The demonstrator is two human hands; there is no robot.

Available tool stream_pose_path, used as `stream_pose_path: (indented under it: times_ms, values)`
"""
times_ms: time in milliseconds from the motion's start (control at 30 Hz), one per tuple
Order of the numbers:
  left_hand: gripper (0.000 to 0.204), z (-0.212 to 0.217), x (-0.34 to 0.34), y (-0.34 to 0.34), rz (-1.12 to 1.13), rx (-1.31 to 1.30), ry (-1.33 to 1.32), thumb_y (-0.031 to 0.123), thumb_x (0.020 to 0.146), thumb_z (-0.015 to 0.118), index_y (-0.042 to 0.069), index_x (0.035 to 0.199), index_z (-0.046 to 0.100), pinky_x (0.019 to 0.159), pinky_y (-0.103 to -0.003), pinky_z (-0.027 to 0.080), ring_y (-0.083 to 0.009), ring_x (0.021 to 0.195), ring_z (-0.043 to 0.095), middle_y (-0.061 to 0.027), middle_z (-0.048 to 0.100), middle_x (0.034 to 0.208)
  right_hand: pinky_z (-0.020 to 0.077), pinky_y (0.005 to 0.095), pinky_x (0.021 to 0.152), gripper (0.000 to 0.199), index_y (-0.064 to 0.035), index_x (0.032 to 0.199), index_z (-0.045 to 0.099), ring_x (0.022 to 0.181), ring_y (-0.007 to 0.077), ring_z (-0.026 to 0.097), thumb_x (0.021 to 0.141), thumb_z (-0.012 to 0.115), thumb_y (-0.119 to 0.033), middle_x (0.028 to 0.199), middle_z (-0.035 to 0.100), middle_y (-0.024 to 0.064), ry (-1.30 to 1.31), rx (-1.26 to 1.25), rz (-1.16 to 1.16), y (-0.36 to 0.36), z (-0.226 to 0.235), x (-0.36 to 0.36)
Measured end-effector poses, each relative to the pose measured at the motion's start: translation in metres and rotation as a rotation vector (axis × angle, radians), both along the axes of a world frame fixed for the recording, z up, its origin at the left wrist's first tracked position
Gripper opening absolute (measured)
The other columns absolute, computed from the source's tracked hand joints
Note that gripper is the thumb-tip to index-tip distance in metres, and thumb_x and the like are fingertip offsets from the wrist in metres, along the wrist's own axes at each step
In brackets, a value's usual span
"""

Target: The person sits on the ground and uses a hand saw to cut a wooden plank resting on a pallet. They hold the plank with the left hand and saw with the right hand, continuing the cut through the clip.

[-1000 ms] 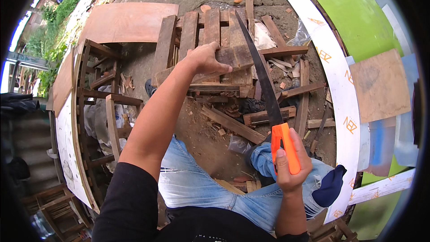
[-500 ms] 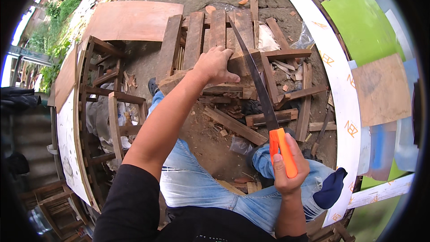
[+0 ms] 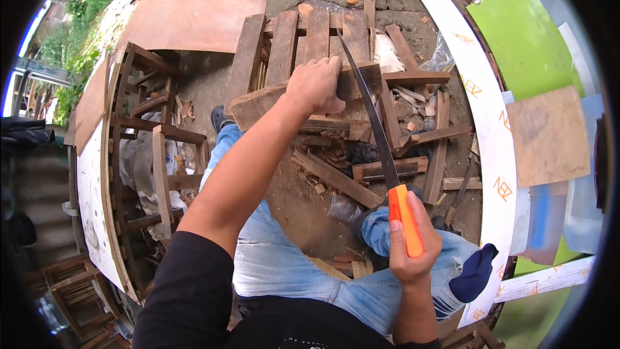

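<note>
My right hand (image 3: pixel 416 236) is wrapped round the orange handle of a hand saw (image 3: pixel 373 113). Its long dark blade points up and away, lying across the right end of a wooden plank (image 3: pixel 258 105). That plank rests across a low slatted wooden stand (image 3: pixel 283 48). With its fingers curled over the plank's top edge, my left hand (image 3: pixel 316 85) grips the wood just left of the blade. The underside of that grip is hidden.
Loose wood offcuts (image 3: pixel 339 178) and scraps litter the ground under and right of the stand. A wooden frame (image 3: pixel 158 129) stands at left, and a thin plywood sheet (image 3: pixel 194 22) lies behind it. A long white board (image 3: pixel 497 142) curves along the right, beside a green panel (image 3: pixel 516 35).
The plank's right end now sits slightly lower and tilts more into view, with my left hand's fingers more tightly curled over it. The saw has shifted only slightly.
</note>
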State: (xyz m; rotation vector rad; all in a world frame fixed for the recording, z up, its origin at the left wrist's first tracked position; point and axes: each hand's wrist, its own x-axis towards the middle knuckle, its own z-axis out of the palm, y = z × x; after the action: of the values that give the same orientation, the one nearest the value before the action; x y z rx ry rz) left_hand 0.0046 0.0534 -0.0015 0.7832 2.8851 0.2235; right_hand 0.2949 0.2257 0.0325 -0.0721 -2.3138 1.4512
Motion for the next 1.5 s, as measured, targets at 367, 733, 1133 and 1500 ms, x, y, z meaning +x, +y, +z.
stream_pose_path:
  times_ms: [367, 733, 1133, 1500]
  values:
    - [0.073, 0.007, -0.020, 0.000, -0.035, -0.039, -0.181, 0.032, 0.062, 0.089, 0.002, 0.121, 0.057, 0.094, -0.046, 0.057, -0.0377, 0.112, 0.067, -0.0194, 0.068, 0.120, 0.0571, 0.0344, 0.088, 0.047, 0.0102, 0.131, 0.063, 0.099, 0.0308, 0.076, 0.085, 0.069, 0.002, 0.113, 0.074, 0.0256, -0.081, 0.078, 0.000, 0.001, 0.009, 0.028]
    - [0.070, 0.003, -0.019, -0.006, -0.005, 0.041, -0.181, 0.033, 0.063, 0.085, -0.001, 0.117, 0.055, 0.092, -0.048, 0.055, -0.0419, 0.107, 0.067, -0.0242, 0.070, 0.111, 0.0559, 0.0319, 0.092, 0.046, 0.0092, 0.134, 0.062, 0.106, 0.0240, 0.074, 0.089, 0.067, 0.002, 0.120, 0.073, 0.0241, -0.064, 0.000, -0.032, -0.018, -0.014, -0.059]
    - [0.073, 0.003, -0.019, -0.003, -0.165, 0.020, -0.184, 0.033, 0.062, 0.086, 0.001, 0.120, 0.055, 0.091, -0.048, 0.054, -0.0415, 0.109, 0.067, -0.0227, 0.070, 0.112, 0.0549, 0.0329, 0.096, 0.045, 0.0103, 0.133, 0.062, 0.110, 0.0266, 0.073, 0.089, 0.066, 0.004, 0.124, 0.072, 0.0235, -0.095, 0.030, 0.001, -0.013, 0.026, -0.005]
    - [0.072, -0.001, -0.029, -0.002, -0.073, 0.007, -0.255, 0.037, 0.063, 0.085, 0.001, 0.118, 0.055, 0.092, -0.048, 0.054, -0.0420, 0.108, 0.067, -0.0233, 0.070, 0.112, 0.0554, 0.0340, 0.095, 0.047, 0.0116, 0.133, 0.061, 0.110, 0.0300, 0.073, 0.087, 0.066, 0.004, 0.123, 0.071, 0.0265, -0.093, 0.067, -0.004, -0.010, 0.013, 0.015]
